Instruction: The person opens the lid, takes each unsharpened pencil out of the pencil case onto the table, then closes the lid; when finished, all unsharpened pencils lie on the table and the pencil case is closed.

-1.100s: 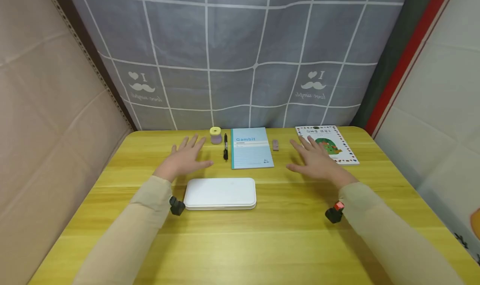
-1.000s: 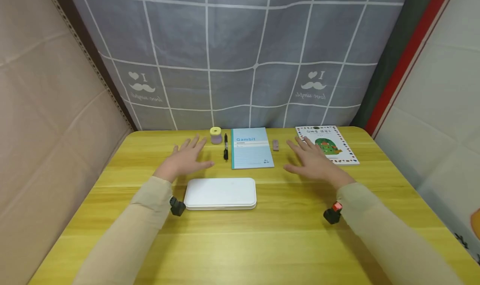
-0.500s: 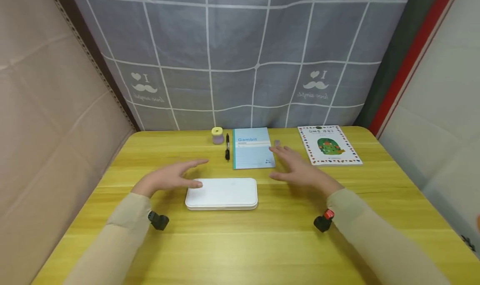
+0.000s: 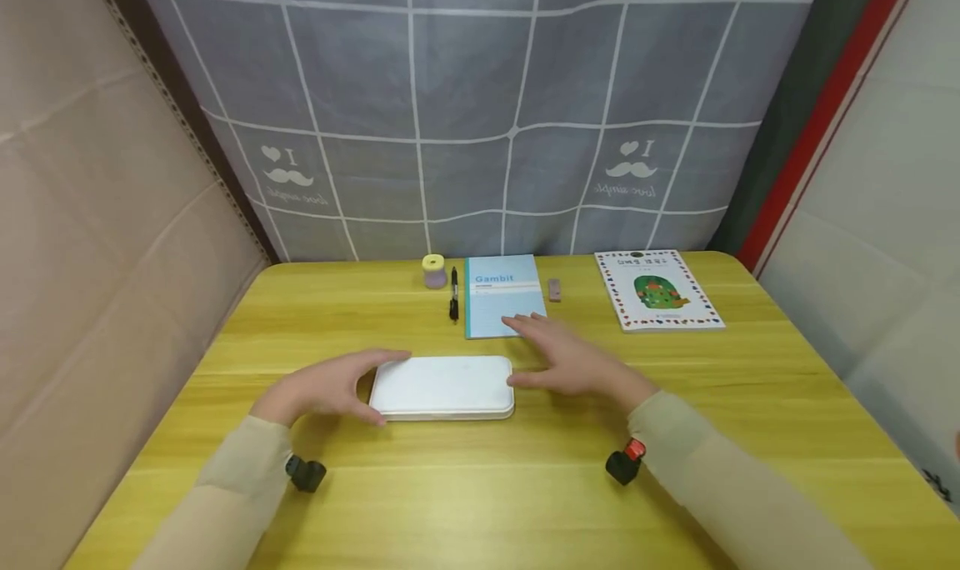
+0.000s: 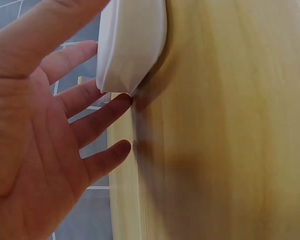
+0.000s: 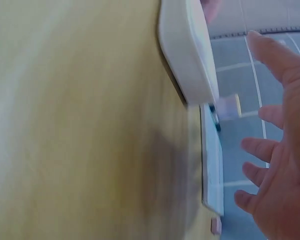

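Observation:
A white pencil case [image 4: 442, 387], flat with rounded corners, lies closed on the wooden table. My left hand [image 4: 322, 387] spans its left end, thumb by the near edge and fingers by the far edge. In the left wrist view the fingers [image 5: 100, 120] are spread beside the case's end; a firm grip is not visible. My right hand [image 4: 577, 363] hovers at the case's right end, thumb near that edge and fingers extended over the lower corner of a blue notebook [image 4: 498, 291]. The right wrist view has the right hand [image 6: 285, 180] apart from the case.
Along the back of the table [image 4: 480, 503] stand a yellow-and-purple round container [image 4: 433, 272], a black pen [image 4: 453, 295], a small pinkish block like an eraser [image 4: 554, 290] and a white illustrated book [image 4: 660, 291]. A grey gridded curtain [image 4: 465, 95] hangs behind.
Both hands have come nearer and lower toward the pencil case: the left down to its left end, the right leftward from over the book. The objects on the table have not moved.

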The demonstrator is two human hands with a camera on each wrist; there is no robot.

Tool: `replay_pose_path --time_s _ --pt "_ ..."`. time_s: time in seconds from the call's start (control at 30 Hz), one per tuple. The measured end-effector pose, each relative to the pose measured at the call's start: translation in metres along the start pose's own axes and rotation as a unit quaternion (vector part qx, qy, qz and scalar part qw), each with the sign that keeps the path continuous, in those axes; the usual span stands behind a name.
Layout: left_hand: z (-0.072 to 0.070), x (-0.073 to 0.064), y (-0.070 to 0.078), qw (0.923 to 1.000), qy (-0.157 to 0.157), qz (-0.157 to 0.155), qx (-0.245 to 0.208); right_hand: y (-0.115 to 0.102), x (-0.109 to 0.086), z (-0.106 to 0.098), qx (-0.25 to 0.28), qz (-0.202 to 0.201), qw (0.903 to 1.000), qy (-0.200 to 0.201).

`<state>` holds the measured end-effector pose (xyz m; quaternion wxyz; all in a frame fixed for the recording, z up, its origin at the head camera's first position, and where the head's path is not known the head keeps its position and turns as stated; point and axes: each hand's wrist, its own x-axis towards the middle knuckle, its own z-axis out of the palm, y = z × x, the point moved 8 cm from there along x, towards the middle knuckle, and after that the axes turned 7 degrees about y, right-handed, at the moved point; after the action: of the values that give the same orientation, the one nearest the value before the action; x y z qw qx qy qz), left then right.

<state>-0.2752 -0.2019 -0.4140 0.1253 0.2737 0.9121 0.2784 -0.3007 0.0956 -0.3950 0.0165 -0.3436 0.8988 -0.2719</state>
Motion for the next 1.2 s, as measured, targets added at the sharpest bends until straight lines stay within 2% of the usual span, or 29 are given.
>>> replay_pose_path --time_s 0.17,0.3,0.43,0.6,0.8,1.0,1.2 --pt "0.002 -0.001 0.003 0.9997 0.006 0.014 0.018 -0.018 0.0 0.016 -0.023 -0.004 0.9993 -0.029" --pt "0.002 0.0 0.003 0.9995 0.009 0.013 0.026 -0.03 0.002 0.028 -0.045 -0.011 0.9982 -0.038" --pt "0.004 0.002 0.001 0.9993 0.016 0.009 0.031 -0.033 0.003 0.038 -0.074 -0.027 0.9964 -0.032" --pt "0.006 0.003 0.004 0.9978 0.034 0.026 0.05 -0.034 0.004 0.041 -0.097 -0.034 0.9945 -0.016" --pt "0.01 0.004 0.006 0.9956 0.051 0.026 0.073 -0.034 0.002 0.04 -0.077 -0.03 0.9966 -0.004" --pt "0.005 0.004 0.007 0.9932 0.08 0.021 0.082 -0.033 -0.002 0.038 -0.045 -0.035 0.9984 0.0" --pt "0.006 0.006 0.004 0.9941 0.07 0.006 0.083 -0.028 -0.003 0.038 -0.034 -0.011 0.9993 0.011"
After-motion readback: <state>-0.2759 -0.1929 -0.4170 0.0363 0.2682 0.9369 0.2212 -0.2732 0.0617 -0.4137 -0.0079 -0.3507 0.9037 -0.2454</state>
